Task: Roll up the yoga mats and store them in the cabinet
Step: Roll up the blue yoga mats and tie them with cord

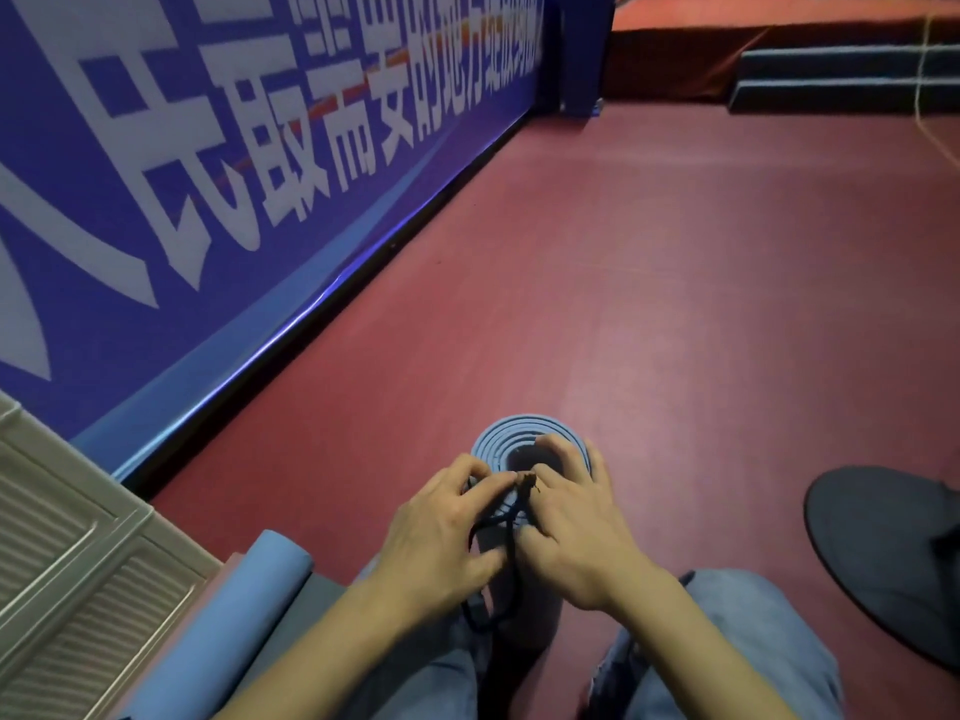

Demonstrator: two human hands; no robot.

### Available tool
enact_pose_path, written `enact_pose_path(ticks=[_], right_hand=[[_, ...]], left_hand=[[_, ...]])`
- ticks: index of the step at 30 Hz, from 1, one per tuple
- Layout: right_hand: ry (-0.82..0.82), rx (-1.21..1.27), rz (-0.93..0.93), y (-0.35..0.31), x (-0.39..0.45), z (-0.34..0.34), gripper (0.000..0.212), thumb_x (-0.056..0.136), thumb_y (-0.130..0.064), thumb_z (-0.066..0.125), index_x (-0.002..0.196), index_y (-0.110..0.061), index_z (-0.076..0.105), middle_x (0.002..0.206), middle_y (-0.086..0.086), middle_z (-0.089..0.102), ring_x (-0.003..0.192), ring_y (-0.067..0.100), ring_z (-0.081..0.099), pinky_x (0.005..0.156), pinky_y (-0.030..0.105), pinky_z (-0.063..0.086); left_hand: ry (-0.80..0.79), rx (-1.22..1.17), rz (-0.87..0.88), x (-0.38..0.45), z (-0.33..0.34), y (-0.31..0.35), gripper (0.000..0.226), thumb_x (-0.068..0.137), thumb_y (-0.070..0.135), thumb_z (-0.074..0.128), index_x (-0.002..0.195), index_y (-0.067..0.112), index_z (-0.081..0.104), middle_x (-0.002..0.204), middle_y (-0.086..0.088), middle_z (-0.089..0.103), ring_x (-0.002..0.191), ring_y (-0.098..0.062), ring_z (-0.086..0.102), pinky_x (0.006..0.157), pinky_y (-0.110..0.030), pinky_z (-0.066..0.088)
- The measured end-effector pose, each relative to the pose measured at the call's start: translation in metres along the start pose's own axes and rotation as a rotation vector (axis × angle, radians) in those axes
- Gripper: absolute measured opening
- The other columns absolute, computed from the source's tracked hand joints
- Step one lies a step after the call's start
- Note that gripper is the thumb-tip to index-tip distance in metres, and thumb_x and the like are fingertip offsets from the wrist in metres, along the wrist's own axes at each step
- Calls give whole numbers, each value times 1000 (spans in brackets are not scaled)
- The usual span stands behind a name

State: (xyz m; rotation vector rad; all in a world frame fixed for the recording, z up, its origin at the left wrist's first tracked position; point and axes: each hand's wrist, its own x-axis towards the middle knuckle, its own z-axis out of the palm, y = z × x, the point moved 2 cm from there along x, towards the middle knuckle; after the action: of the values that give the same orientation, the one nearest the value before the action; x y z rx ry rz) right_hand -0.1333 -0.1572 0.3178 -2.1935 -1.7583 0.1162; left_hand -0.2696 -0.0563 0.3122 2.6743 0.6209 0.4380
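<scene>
A rolled blue yoga mat (501,441) stands on end on the red floor between my knees, its spiral top facing me. A dark cord (511,517) runs over its top and hangs down in a loop. My left hand (441,527) pinches the cord at the roll's near edge. My right hand (571,517) grips the roll's top right edge, its fingers touching the cord's frayed end. A second rolled blue mat (228,615) lies at the lower left beside a beige slatted cabinet (67,553).
A blue banner wall (234,174) with white characters runs along the left. A dark round object (878,558) lies on the floor at the right. Red platforms and dark steps (841,80) stand at the far right. Red floor (649,278) stretches ahead.
</scene>
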Motion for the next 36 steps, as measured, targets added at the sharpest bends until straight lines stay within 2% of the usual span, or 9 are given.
enact_pose_path(ticks=[6, 10, 14, 18, 20, 23, 28, 33, 36], right_hand=[[-35, 89, 0, -3, -6, -7, 62, 90, -60, 10, 108, -27, 60, 96, -14, 51, 140, 5, 15, 122, 48, -1], [-29, 89, -51, 7, -9, -8, 68, 91, -75, 13, 106, -26, 58, 90, -14, 48, 139, 7, 20, 121, 45, 0], [78, 155, -12, 15, -16, 0, 48, 97, -48, 19, 104, -28, 62, 95, -17, 53, 141, 3, 20, 120, 52, 10], [277, 552, 107, 25, -28, 9, 39, 95, -39, 35, 121, -26, 62, 124, -24, 53, 145, 10, 30, 119, 43, 26], [455, 650, 202, 22, -39, 7, 23, 89, -37, 50, 110, -30, 58, 114, -23, 52, 127, 13, 48, 104, 33, 41], [631, 586, 304, 11, -60, 8, 12, 84, -41, 59, 92, -34, 54, 84, -14, 53, 82, 13, 57, 72, 23, 43], [428, 631, 301, -8, -78, 28, 35, 73, -55, 75, 92, -29, 59, 52, -8, 50, 45, 6, 47, 50, 13, 36], [411, 707, 354, -12, -75, 34, 34, 71, -46, 86, 85, -28, 61, 50, -4, 57, 44, 4, 48, 53, 14, 40], [287, 667, 333, -12, -79, 40, 42, 65, -57, 86, 84, -28, 61, 53, -8, 59, 47, 5, 53, 53, 16, 42]], left_hand=[[4, -2, -63, 4, 4, 5, 47, 69, 45, 56, 115, 36, 58, 102, 15, 44, 76, -14, 57, 57, -33, 48], [-66, 110, -32, 8, 8, 4, 65, 72, 49, 48, 136, 38, 49, 108, 12, 39, 80, -16, 55, 56, -30, 40], [-114, 87, -43, 12, 12, 14, 67, 74, 59, 42, 137, 38, 44, 110, 8, 34, 81, -19, 58, 58, -35, 46], [-94, 95, -46, 15, 15, 17, 61, 77, 57, 49, 132, 33, 46, 111, 9, 32, 84, -18, 57, 61, -33, 44], [-77, 100, -53, 14, 14, 15, 59, 78, 61, 46, 129, 31, 48, 110, 8, 31, 84, -17, 55, 61, -33, 43], [-53, 78, -49, 13, 16, 8, 60, 79, 69, 50, 124, 31, 48, 108, 8, 28, 85, -19, 54, 62, -36, 48], [-47, 26, -10, 12, 20, 5, 63, 80, 76, 49, 125, 32, 49, 108, 10, 26, 79, -13, 42, 63, -36, 49], [-30, -18, 5, 6, 20, -2, 55, 82, 65, 62, 124, 33, 48, 107, 10, 27, 74, -13, 44, 62, -31, 43], [-30, -19, 1, 3, 19, -5, 56, 81, 67, 64, 124, 33, 48, 106, 11, 26, 76, -14, 46, 64, -30, 41]])
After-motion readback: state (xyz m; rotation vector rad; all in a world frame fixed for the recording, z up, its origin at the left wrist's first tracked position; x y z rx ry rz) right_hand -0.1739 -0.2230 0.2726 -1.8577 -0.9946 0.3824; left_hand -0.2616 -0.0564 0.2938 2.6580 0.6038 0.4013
